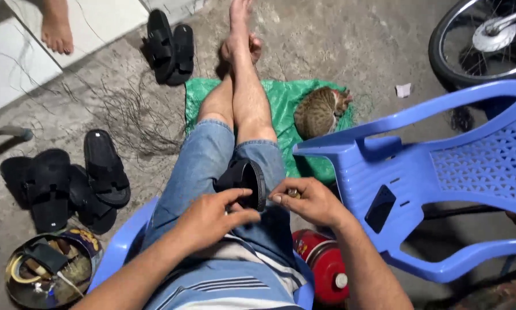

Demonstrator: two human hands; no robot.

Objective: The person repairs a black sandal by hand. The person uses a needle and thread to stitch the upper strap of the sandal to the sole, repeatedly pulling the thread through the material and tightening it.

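Gripping a black sandal (243, 182) on the lap, left hand (212, 215) closes; right hand (309, 201) pinches a small object beside the blue chair's (384, 172) edge.

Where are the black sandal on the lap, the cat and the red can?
black sandal (247, 179), head view, on its sole edge.
cat (318, 112), head view, on its curled back.
red can (325, 265), head view, on its side.

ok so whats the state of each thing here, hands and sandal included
black sandal: on its edge on the lap, held
left hand: gripping the sandal
right hand: pinching a small object by the sandal
blue chair: tipped on its side
cat: curled up on the green sheet
round tin: open, full of tools
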